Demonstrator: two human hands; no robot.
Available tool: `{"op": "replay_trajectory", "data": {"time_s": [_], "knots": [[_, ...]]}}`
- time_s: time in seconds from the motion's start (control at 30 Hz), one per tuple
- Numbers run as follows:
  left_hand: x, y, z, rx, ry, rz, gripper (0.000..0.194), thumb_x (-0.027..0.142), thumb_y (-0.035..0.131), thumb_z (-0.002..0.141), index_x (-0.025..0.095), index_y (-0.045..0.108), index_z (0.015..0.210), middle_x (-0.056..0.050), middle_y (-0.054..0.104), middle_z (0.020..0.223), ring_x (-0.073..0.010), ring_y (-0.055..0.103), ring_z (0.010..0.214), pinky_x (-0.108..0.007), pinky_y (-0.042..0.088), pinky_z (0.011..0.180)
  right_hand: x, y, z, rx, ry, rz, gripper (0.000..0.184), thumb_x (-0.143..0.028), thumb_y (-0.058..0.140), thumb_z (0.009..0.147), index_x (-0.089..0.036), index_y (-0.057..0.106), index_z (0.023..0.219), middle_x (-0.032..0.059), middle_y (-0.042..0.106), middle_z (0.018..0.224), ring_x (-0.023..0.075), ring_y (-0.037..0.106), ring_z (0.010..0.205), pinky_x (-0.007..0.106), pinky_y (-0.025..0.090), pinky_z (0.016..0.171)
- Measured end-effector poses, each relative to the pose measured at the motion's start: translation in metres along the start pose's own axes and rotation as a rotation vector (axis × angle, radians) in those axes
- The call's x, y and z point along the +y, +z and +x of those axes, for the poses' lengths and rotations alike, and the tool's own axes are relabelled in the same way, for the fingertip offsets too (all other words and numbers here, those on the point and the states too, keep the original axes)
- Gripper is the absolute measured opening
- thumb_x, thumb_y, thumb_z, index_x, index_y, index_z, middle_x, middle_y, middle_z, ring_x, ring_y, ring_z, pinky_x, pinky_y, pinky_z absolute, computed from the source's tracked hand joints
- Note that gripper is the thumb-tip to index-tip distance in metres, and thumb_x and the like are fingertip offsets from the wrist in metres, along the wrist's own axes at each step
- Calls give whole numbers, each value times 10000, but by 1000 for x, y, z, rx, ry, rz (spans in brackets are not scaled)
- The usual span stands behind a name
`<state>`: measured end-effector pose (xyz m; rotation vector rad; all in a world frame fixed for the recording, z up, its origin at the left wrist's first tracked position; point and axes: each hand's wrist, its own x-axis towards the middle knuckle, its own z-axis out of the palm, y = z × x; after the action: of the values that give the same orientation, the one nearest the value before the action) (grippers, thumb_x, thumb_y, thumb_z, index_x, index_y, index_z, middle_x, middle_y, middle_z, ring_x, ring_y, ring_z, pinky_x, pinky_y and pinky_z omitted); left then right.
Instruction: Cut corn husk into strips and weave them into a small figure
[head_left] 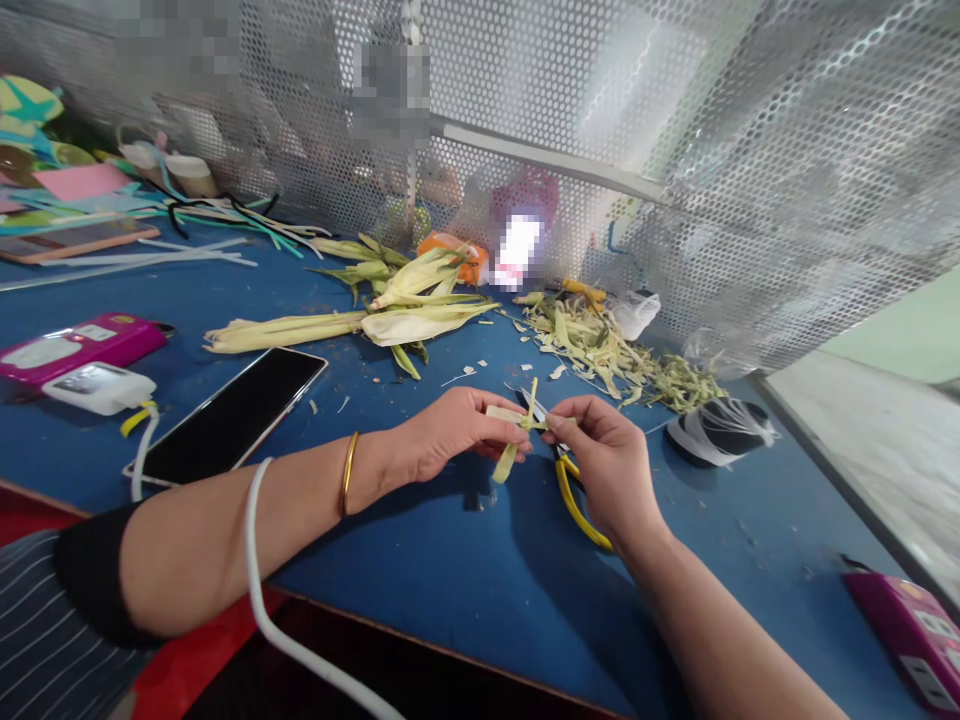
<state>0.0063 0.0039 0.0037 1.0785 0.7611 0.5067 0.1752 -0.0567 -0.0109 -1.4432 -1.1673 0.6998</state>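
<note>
Between my two hands is a small knotted piece of pale corn husk point(507, 462), its short strips sticking out in several directions. My left hand point(463, 432) pinches it from the left, with a gold bangle on that wrist. From the other side, the thumb and forefinger of my right hand point(604, 455) close on a strip near the knot. Scissors with yellow handles point(576, 508) lie on the blue table under my right hand, their blades partly hidden by the husk and my fingers. Beyond my hands rests a bunch of corn husks point(420, 300).
A black phone point(236, 415) and a white device on a cable point(101, 388) lie left, near a magenta power strip point(79, 350). Husk scraps point(592, 350) are heaped at the back right beside a spool of clear thread point(720, 430). Perforated metal mesh point(525, 110) borders the table's far side.
</note>
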Motion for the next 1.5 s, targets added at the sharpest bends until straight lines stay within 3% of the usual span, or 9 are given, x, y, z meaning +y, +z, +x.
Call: {"op": "replay_trajectory", "data": {"time_s": [0.2, 0.37, 0.7, 0.93, 1.03, 1.13, 1.23, 1.37, 1.5], "knots": [[-5, 2, 0, -16, 47, 146, 103, 185, 694, 657, 137, 694, 748, -18, 682, 639, -136, 638, 612, -238, 475, 601, -6, -5, -3, -31, -558, -498, 145, -282, 598, 895, -269, 724, 968, 64, 683, 1065, 239, 625, 1021, 395, 462, 877], [-7, 7, -7, -79, 135, 355, 118, 148, 573, 661, 167, 631, 560, 7, 633, 567, -114, 576, 569, -221, 440, 576, -6, 3, -13, -148, -656, -521, 83, -244, 610, 907, -275, 686, 919, 41, 717, 947, 235, 641, 998, 402, 458, 879], [-10, 11, -10, 11, 157, 543, 98, 159, 543, 653, 170, 637, 678, 30, 605, 542, -122, 574, 510, -217, 416, 510, -9, 7, -15, -185, -476, -389, 129, -230, 633, 886, -237, 589, 765, 28, 676, 870, 204, 628, 878, 350, 461, 782], [-16, 7, -7, -63, 221, 533, 126, 228, 567, 722, 168, 635, 635, 33, 567, 528, -112, 528, 486, -229, 399, 504, -10, 10, -21, -109, -479, -314, 156, -192, 566, 902, -241, 563, 754, 47, 653, 864, 220, 627, 929, 375, 476, 826], [-15, 9, -8, -59, 169, 465, 120, 210, 599, 716, 163, 636, 612, 30, 565, 512, -102, 521, 483, -224, 402, 513, -9, 9, -19, -111, -485, -332, 144, -205, 562, 898, -243, 579, 760, 56, 666, 908, 226, 627, 955, 386, 475, 845], [-9, 11, -8, 44, 110, 289, 154, 284, 673, 742, 153, 657, 663, 17, 592, 541, -99, 544, 506, -219, 425, 524, -10, 4, -13, 15, -419, -306, 63, -265, 591, 881, -245, 628, 928, 68, 676, 1034, 229, 616, 1010, 379, 470, 865], [-4, 10, -7, 172, 87, 88, 204, 326, 733, 732, 152, 702, 834, 1, 652, 625, -116, 603, 576, -236, 490, 583, -11, -1, -6, 54, -255, -246, 254, -372, 611, 865, -231, 624, 1077, 59, 697, 981, 220, 625, 922, 346, 472, 798], [-3, 8, -4, 185, 70, 58, 221, 286, 758, 722, 134, 718, 877, -21, 682, 653, -127, 631, 618, -247, 523, 626, -7, -1, -3, -122, -92, -195, 200, -393, 617, 839, -204, 667, 802, 4, 671, 724, 166, 570, 688, 283, 416, 656], [-4, 7, -2, 230, 105, 115, 171, 232, 707, 763, 137, 722, 905, -16, 685, 643, -112, 615, 570, -237, 520, 599, -3, 0, -3, -105, -78, -220, 182, -339, 621, 815, -200, 645, 701, -22, 619, 621, 137, 500, 596, 264, 364, 598]]}}
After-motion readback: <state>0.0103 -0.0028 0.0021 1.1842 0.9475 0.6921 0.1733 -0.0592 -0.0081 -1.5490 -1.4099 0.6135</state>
